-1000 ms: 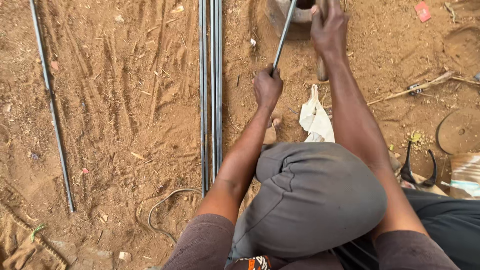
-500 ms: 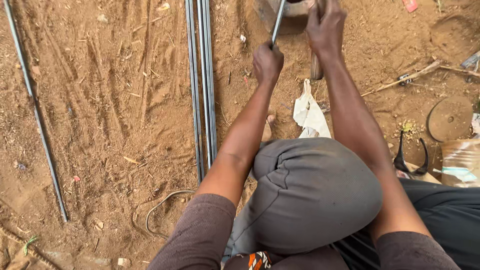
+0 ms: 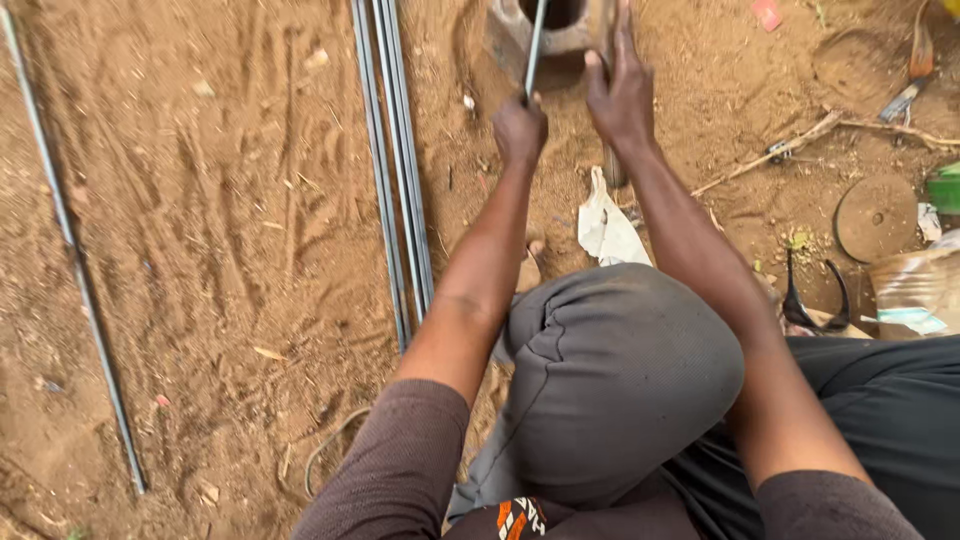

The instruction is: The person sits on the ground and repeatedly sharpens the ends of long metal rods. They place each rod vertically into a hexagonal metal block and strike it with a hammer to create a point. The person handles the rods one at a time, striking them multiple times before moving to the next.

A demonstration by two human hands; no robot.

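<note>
My left hand (image 3: 520, 128) is closed around a thin steel rod (image 3: 535, 48) that runs up into a hollow block-like fixture (image 3: 515, 35) set in the dirt at the top of the view. My right hand (image 3: 622, 92) rests with its fingers stretched along a wooden piece (image 3: 606, 22) beside that fixture; how firmly it grips is hidden. My raised knee in grey cloth (image 3: 620, 380) fills the lower middle, between both forearms.
A bundle of long steel rods (image 3: 395, 180) lies on the sandy ground left of my arm, and a single rod (image 3: 75, 270) lies far left. A white rag (image 3: 605, 230), a round disc (image 3: 876, 217), sticks, a plastic bag (image 3: 915, 290) and black sandal straps (image 3: 815, 300) lie at right.
The view has tilted so the fixture and both hands sit a little lower in the picture. My left hand keeps its grip on the rod, which now stands steeper.
</note>
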